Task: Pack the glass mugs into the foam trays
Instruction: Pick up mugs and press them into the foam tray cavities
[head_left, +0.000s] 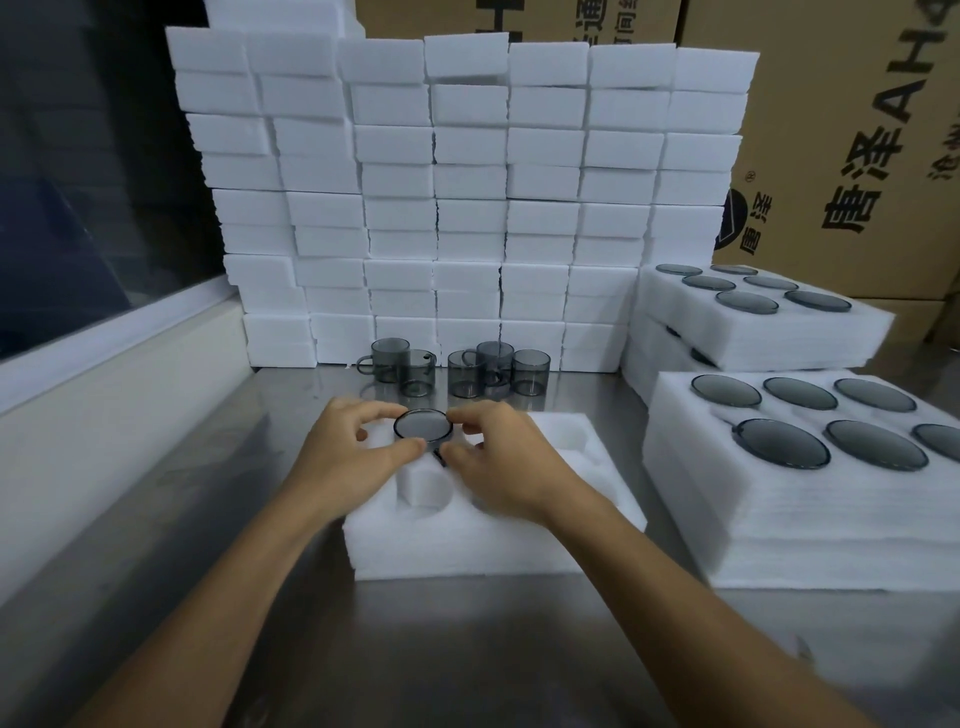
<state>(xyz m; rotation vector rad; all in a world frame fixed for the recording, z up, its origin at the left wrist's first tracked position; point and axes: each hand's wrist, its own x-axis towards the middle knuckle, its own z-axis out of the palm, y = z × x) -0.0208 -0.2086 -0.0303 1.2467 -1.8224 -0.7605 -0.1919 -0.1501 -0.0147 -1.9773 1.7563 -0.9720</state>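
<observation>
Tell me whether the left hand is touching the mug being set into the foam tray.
Touching. The head view shows the left hand with thumb and fingertips on the rim of the mug over the foam tray.

Glossy smoked-glass mugs (470, 370), matt white foam tray (467, 545), brushed-metal table (467, 649).

Both hands (358, 447) (498, 457) pinch smoky mug (423, 425) — seated in foam tray (467, 545) pocket.

Metal tabletop (498, 654), grey, reflective. Brown cardboard boxes (841, 130) printed with black characters, stacked at rear right. Dark window (93, 156) with white sill (104, 364) along left side.
</observation>
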